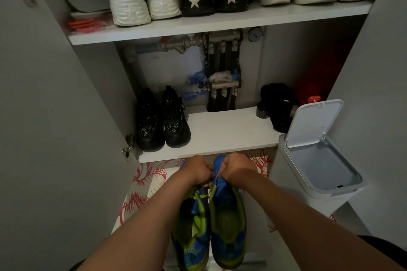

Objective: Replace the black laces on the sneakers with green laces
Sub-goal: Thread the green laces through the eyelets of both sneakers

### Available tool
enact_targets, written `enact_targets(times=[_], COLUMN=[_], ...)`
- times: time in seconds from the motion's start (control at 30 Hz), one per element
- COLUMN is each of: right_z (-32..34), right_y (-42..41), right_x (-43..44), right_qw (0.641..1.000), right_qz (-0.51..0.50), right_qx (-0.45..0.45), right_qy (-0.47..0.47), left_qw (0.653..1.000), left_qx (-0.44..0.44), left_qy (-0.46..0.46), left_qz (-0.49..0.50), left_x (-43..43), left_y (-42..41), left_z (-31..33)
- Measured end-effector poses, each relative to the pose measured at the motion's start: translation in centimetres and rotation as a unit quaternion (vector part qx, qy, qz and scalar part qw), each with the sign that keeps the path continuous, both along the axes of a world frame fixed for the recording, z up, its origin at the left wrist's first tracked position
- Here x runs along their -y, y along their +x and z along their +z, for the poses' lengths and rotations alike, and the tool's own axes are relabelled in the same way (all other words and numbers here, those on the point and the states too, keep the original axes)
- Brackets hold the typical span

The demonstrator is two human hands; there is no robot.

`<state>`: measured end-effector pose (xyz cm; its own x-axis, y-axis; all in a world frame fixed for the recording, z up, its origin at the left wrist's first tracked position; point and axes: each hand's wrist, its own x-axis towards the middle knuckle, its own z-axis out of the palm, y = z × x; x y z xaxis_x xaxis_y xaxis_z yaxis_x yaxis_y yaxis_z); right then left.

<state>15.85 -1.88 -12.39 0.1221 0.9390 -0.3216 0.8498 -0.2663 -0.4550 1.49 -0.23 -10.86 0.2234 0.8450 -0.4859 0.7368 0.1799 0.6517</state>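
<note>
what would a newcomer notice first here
The bright blue and green sneakers at bottom centre stand out most, gripped near their far end by the left hand and right hand. Beyond them, a black pair sits at the left of the lower shelf, and star-heeled shoes stand on the upper shelf. A white bin stands at right, lid up.

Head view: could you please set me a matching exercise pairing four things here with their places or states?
Things:
1 sneakers
2 black shoes
3 star shoes
4 bin

Places or states:
A on the upper shelf
B lid open
C gripped by left hand and right hand
D on the lower shelf

Pairs: 1-C; 2-D; 3-A; 4-B
</note>
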Motion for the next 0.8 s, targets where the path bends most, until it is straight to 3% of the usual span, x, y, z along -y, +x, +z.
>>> enact_targets(times=[0.17, 0.4, 0.57, 0.8], right_z=[0.2, 0.3, -0.3, -0.8], right_y=[1.1, 0.8, -0.4, 0.2], right_x=[0.1, 0.3, 1.2, 2.0], right_qw=[0.997, 0.997, 0.997, 0.993], right_qz=[0.04, 0.058, 0.053, 0.055], right_qx=[-0.067, -0.05, 0.025, 0.009], right_qy=[-0.006, 0.002, 0.059, 0.105], left_qw=[0.998, 0.999, 0.999, 1.0], left_qx=[-0.048, -0.016, 0.006, 0.004], left_qy=[0.0, -0.012, -0.028, -0.018], left_qz=[-0.051, -0.033, -0.016, -0.022], left_x=[0.4, -0.2, -0.1, -0.1], left_y=[0.4, -0.1, -0.1, -0.4], left_z=[0.6, 0.4, 0.4, 0.5])
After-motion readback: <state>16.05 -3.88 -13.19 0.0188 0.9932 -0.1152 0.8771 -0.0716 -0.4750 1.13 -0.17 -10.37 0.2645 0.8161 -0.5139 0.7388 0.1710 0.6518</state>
